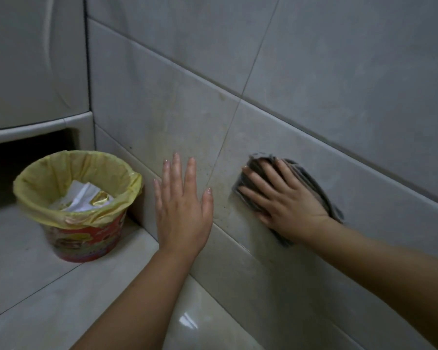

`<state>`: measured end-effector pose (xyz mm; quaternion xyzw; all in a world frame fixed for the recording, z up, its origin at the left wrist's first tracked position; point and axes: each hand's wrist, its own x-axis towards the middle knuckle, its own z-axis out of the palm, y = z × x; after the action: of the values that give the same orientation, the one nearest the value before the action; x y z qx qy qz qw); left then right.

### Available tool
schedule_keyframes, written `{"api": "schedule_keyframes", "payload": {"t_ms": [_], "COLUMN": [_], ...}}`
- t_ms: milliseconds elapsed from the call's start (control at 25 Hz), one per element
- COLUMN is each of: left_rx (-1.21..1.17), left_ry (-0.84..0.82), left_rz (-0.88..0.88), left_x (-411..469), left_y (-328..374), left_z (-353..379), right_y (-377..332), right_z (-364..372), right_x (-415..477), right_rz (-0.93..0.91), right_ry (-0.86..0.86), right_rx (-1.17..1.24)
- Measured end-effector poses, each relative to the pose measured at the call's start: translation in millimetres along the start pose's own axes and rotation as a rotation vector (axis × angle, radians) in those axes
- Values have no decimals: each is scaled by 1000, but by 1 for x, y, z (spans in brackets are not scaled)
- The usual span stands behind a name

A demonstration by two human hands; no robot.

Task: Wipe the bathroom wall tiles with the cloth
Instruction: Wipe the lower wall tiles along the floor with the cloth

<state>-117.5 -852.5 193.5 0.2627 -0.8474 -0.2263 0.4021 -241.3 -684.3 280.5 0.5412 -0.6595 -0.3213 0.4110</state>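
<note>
Pale grey wall tiles [314, 72] fill most of the view, with brownish specks low down around the vertical grout line. A dark grey cloth [311, 183] lies flat against a low tile, pressed there by my right hand [283, 200], fingers spread over it. My left hand [182, 205] rests flat on the tile to the left of the grout line, fingers apart, holding nothing. Part of the cloth is hidden under my right palm.
A small red bin [86, 238] lined with a yellow bag [43, 183] and holding paper scraps stands on the tiled floor [36, 286] at the left, close to the wall. Behind it is a dark recess [15, 160] under a white fixture [31, 59].
</note>
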Motion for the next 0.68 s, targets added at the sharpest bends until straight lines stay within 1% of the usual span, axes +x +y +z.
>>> {"api": "schedule_keyframes", "payload": {"t_ms": [40,120,200,240,320,440,480,520,560,600,680], "left_rx": [14,39,49,47,45,46,52,55,54,53,57], "left_ry": [0,-6,-18,-18,-10,-16,-15,-10,-8,-7,-10], "left_rz": [4,8,-9,-13,-7,-11,-15,-15,-12,-9,-9], "left_x": [0,1,3,5,6,5,5,5,6,7,7], "left_y": [-7,-20,-27,-29,-32,-43,-47,-52,-54,-55,-57], "left_z": [-4,-9,-11,-12,-11,-11,-12,-13,-14,-15,-15], "right_y": [10,36,51,46,17,-32,-35,-29,-16,-1,28], "right_z": [-6,-19,-20,-17,-6,13,13,9,2,-5,-14], "right_x": [1,19,50,66,87,71,63,61,66,77,112], "right_rz": [18,129,258,297,263,73,26,-4,-1,45,197], "right_ry": [41,94,53,39,-2,-127,-130,-93,-51,-29,-37], "right_rx": [0,-44,-110,-133,-146,-77,-47,-19,-10,-16,-95]}}
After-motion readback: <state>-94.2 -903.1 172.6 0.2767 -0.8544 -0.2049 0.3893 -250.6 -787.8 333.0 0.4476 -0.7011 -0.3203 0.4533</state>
